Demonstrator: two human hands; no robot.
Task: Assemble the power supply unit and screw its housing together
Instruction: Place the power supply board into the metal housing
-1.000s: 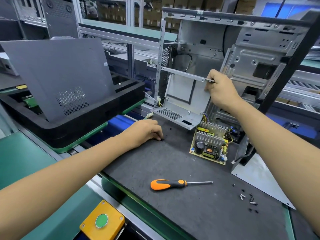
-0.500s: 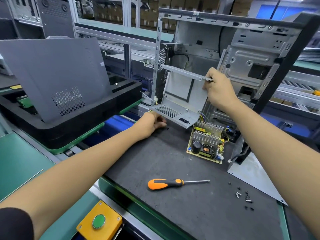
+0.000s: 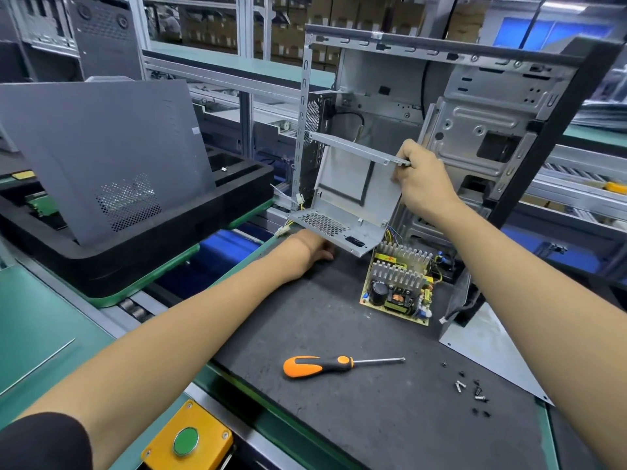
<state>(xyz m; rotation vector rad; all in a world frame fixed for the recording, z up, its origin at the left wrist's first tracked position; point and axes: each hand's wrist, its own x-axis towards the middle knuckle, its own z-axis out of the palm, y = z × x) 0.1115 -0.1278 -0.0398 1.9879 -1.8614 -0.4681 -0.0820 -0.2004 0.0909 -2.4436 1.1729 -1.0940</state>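
My right hand [image 3: 422, 184] grips the top right corner of the grey metal power supply housing [image 3: 353, 188], holding it tilted above the dark mat. My left hand [image 3: 314, 249] reaches under the housing's perforated lower edge; its fingers are hidden there. The power supply circuit board [image 3: 398, 283], with heat sinks and coloured wires, lies on the mat just right of that hand. An orange and black screwdriver [image 3: 334, 364] lies nearer me, tip pointing right. Several small screws [image 3: 473, 391] are scattered at the right.
An open computer case frame [image 3: 475, 106] stands behind the housing. A flat grey metal panel [image 3: 488, 347] lies at the right of the mat [image 3: 339, 418]. A black foam tray [image 3: 146, 245] holding a leaning grey side panel [image 3: 101, 154] sits at the left. A yellow box with a green button [image 3: 186, 440] is near me.
My left hand slid forward along the mat from open view to under the housing's lower edge. My right hand kept its grip on the housing's corner.
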